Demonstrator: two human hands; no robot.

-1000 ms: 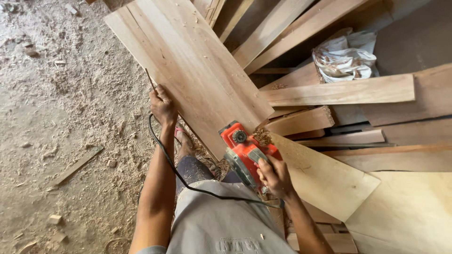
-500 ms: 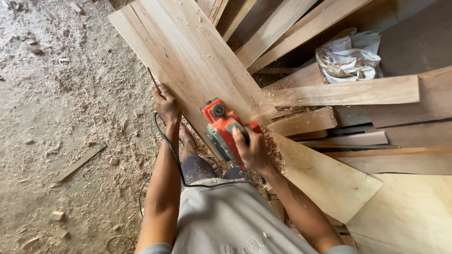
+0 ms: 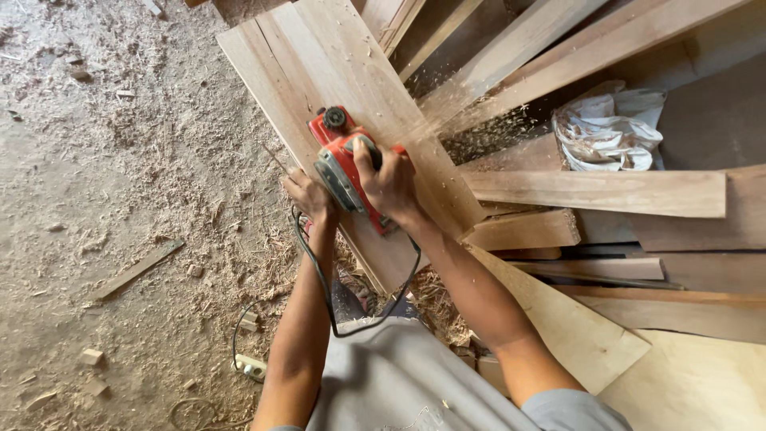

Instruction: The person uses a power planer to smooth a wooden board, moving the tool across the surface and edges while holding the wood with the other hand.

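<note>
Planing hazard: right hand grips red power planer; left hand presses flat on plank.
Trailing black cord near the planer's path could snag; left fingers just beside the planer risk contact.

- Grey short-sleeved shirt fills the near edge of the view, plain cloth, softly creased across the chest
- Sleeve on the right side ends well above the elbow, its hem a clean curved line
- A faint pale marking shows low on the shirt front, too small to make out
- Both forearms bare from sleeve to wrist, lean and long
- Left hand and right hand bare, no gloves
- Dark trousers glimpsed between the arms
</note>
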